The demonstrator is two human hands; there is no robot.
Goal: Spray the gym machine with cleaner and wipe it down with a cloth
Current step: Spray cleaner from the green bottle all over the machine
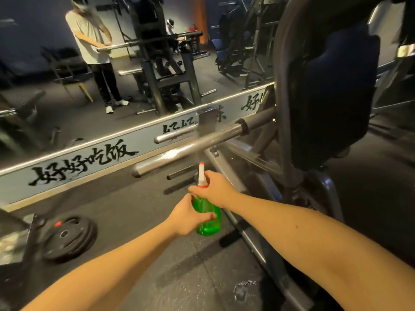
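A green spray bottle (207, 223) with a white and orange nozzle is held out in front of me with both hands. My left hand (187, 217) wraps around the bottle's body from the left. My right hand (215, 188) grips the neck and trigger just under the nozzle. The nozzle points at the chrome weight bar (179, 153) of the gym machine, and a fine mist streaks across the bar and the frame to the right. The machine's dark blue pad (332, 97) rises at right. No cloth is in view.
Black weight plates (69, 236) lie on the floor at left. A mirror wall with a lettered base strip (85, 162) runs behind the bar and reflects a standing person and other machines. The machine's grey base rail (258, 248) crosses the wet-spotted floor at right.
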